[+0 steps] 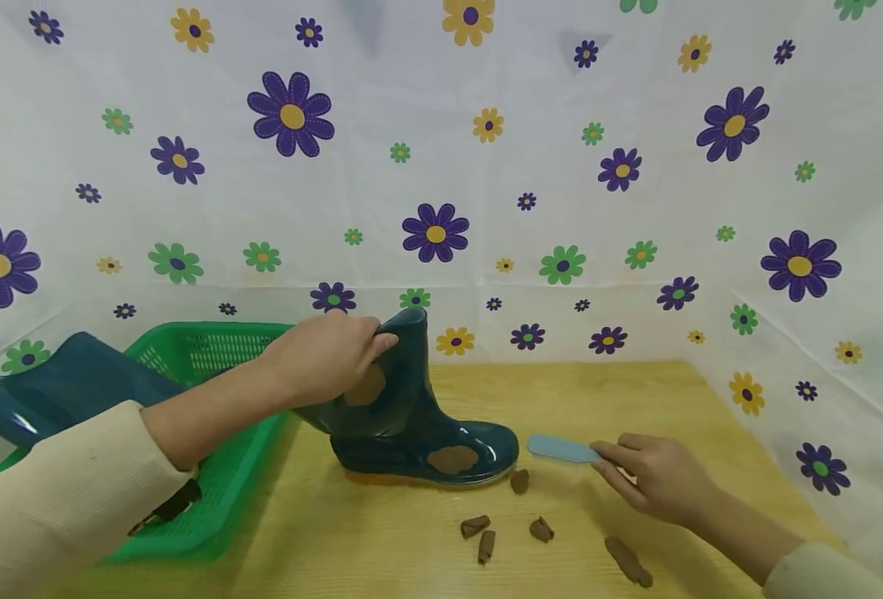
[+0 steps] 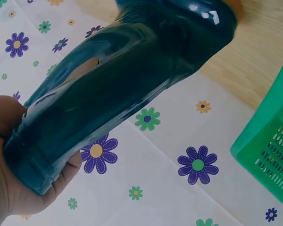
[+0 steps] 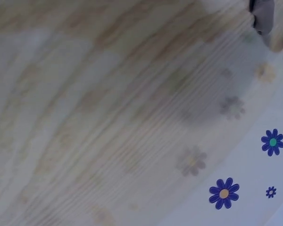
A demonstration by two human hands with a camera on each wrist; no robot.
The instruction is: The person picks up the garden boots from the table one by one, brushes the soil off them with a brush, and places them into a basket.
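A dark teal rubber boot (image 1: 411, 428) stands on the table with its toe to the right. My left hand (image 1: 329, 356) grips the top of its shaft, fingers and thumb wrapped round the rim in the left wrist view. One brown patch (image 1: 452, 458) sticks to the boot's foot and another brown patch (image 1: 366, 388) to its shaft. Just right of the toe, my right hand (image 1: 658, 478) pinches a light blue flat scraper (image 1: 561, 449), its blade apart from the boot. The right wrist view shows mostly table surface, without a clear sight of the hand.
Several curled brown lumps (image 1: 542, 529) lie on the wooden table (image 1: 359, 541) in front of the boot. At left stands a green basket (image 1: 224, 507) with a second teal boot (image 1: 104, 378) leaning in it. A flower-patterned white sheet (image 1: 381, 191) hangs behind.
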